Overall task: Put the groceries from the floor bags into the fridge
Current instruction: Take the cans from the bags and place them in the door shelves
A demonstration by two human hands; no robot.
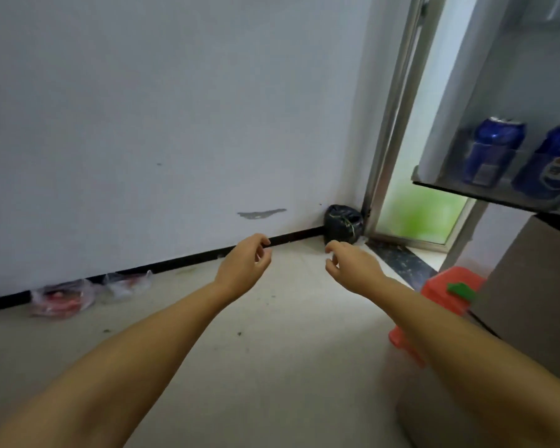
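Although both forearms reach far into the frame, the left hand [244, 265] and the right hand [349, 268] hold nothing: each hangs over the floor [272, 367] with fingers loosely curled and relaxed, thumb and fingertips apart, touching no object. The two hands sit near each other at the centre, palms facing inward.

From the left hand, out toward eight o'clock, two clear plastic bags [88, 294] lie on the floor against the black skirting of the white wall [175, 108]; red contents show through, too blurred to name. The pair runs lengthwise along the wall base.

From the right hand, at twelve o'clock, a tied black bag [343, 223] sits in the corner beside a metal door frame [395, 118].

At two o'clock the open fridge door [450, 124] is cut off by the frame edge; its shelf carries two blue cans [495, 150], upright, the right one partly cropped. Below, at four o'clock, a red plastic stool [446, 294] is partly hidden behind the right forearm, with a small green object [461, 290] on it, hard to identify.
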